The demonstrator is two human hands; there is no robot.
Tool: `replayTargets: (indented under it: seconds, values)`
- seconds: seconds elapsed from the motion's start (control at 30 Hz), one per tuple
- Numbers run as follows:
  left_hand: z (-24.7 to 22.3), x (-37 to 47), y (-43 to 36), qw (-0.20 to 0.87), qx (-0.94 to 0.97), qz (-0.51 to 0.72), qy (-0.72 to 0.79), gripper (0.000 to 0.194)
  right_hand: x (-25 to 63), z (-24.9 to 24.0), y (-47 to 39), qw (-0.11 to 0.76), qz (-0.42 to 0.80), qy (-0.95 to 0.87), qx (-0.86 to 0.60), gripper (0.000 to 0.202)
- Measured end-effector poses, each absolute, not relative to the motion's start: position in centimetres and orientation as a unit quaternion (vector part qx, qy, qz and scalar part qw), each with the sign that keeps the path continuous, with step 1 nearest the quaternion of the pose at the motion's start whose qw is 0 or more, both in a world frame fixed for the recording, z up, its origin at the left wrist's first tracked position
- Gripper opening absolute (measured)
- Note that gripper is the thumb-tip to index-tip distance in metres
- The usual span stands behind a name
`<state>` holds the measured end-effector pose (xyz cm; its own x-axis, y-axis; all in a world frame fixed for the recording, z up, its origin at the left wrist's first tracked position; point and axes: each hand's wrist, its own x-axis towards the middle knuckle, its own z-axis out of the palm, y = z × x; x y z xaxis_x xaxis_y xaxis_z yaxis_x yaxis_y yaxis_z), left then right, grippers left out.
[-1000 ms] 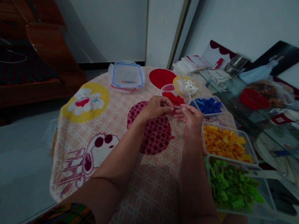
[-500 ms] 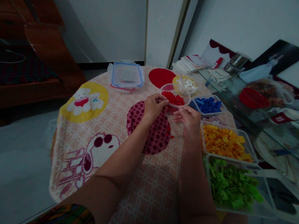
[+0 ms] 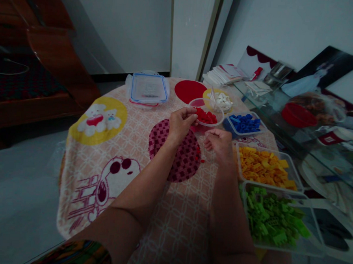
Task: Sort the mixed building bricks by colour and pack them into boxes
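A round clear tub (image 3: 219,124) holds small red building bricks (image 3: 206,116). My left hand (image 3: 181,122) is at its left rim, thumb and fingers pinched together; whatever lies between the fingertips is too small to make out. Just in front of the tub, my right hand (image 3: 219,143) is curled closed, palm turned inward, and its contents are hidden. A few loose red pieces (image 3: 198,151) lie on the tablecloth (image 3: 178,211) below the hands, by the edge of a dark pink checked circle.
On the right stand clear boxes of blue bricks (image 3: 244,123), yellow bricks (image 3: 262,166) and green bricks (image 3: 275,218). White pieces (image 3: 222,102) fill a tub behind the red one. A blue-rimmed lid (image 3: 149,88) lies at the back left. A glass shelf (image 3: 272,109) borders the right side.
My right hand has drawn slightly back from the tub and its fingers have curled in more. My left hand stays at the rim, its fingers lifted a little.
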<state>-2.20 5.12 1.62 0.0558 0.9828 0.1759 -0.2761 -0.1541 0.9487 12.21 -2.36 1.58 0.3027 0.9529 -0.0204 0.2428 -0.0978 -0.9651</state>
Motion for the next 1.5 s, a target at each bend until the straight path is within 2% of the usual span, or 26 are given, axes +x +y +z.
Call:
replayTargets:
  seconds: [0.23,0.33,0.47,0.83,0.93,1.07,1.3,1.5]
  values:
    - [2.2,-2.8,4.7,0.525,0.502,0.571,0.381,0.006,12.3,1.6,-2.9,0.213,0.295,-0.627,-0.689,0.019]
    - [2.3,-2.8,4.6,0.528,0.505,0.564,0.385,0.005,12.1,1.7,-2.8,0.136,0.273,-0.652,-0.694,0.018]
    - [2.2,-2.7,4.6,0.536,0.507,0.553,0.386,0.006,11.8,1.5,-2.8,0.112,0.271,-0.663,-0.689,0.016]
    - [2.0,-2.9,4.8,0.527,0.512,0.554,0.392,0.008,11.7,1.5,-3.0,0.132,0.255,-0.671,-0.683,0.019]
    - [2.0,-3.0,4.9,0.525,0.515,0.552,0.392,0.007,11.6,1.5,-2.9,0.147,0.25,-0.669,-0.684,0.02]
    - [2.0,-3.0,5.0,0.52,0.518,0.553,0.396,0.007,11.7,1.3,-2.6,0.216,0.27,-0.653,-0.674,0.018]
    - [1.8,-3.1,5.1,0.519,0.518,0.552,0.397,0.005,11.9,1.3,-2.3,0.414,0.299,-0.568,-0.646,0.007]
    - [1.9,-3.8,5.4,0.529,0.559,0.502,0.394,0.006,11.7,1.8,-1.9,0.574,0.321,-0.475,-0.585,0.019]
